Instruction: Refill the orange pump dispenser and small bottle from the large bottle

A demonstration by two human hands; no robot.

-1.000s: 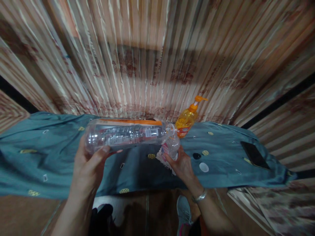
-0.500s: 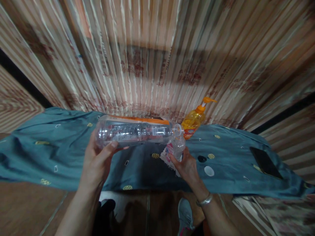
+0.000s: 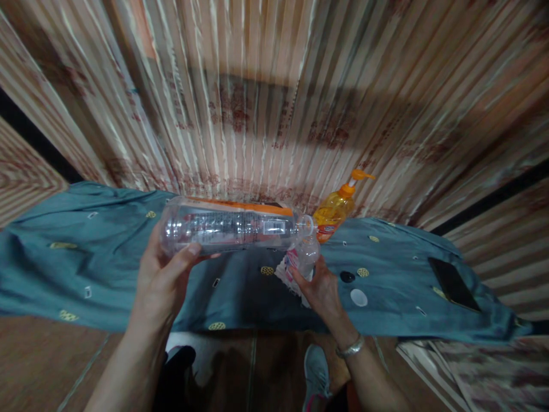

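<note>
My left hand [image 3: 167, 269] is closed around the base end of a large clear plastic bottle [image 3: 227, 226] with an orange-edged label. The bottle lies almost level in the air, its neck pointing right. Just under that neck is the mouth of a small clear bottle [image 3: 307, 252], gripped upright by my right hand [image 3: 319, 286]. Whether the two mouths touch I cannot tell. A whitish crumpled cloth or wrapper [image 3: 285, 274] shows beside the small bottle. Behind stands an orange pump bottle [image 3: 332, 212] with yellow liquid. Any liquid inside the large bottle is hard to make out.
A teal patterned cloth [image 3: 103, 246] covers the table. To the right lie a dark cap [image 3: 347, 277], a white round lid [image 3: 359, 297] and a black phone-like slab [image 3: 453, 283]. A striped curtain [image 3: 257, 131] hangs close behind the table.
The whole view has shifted slightly, so everything appears a little further left. Both hands keep the same hold, with the large bottle's neck still over the small bottle.
</note>
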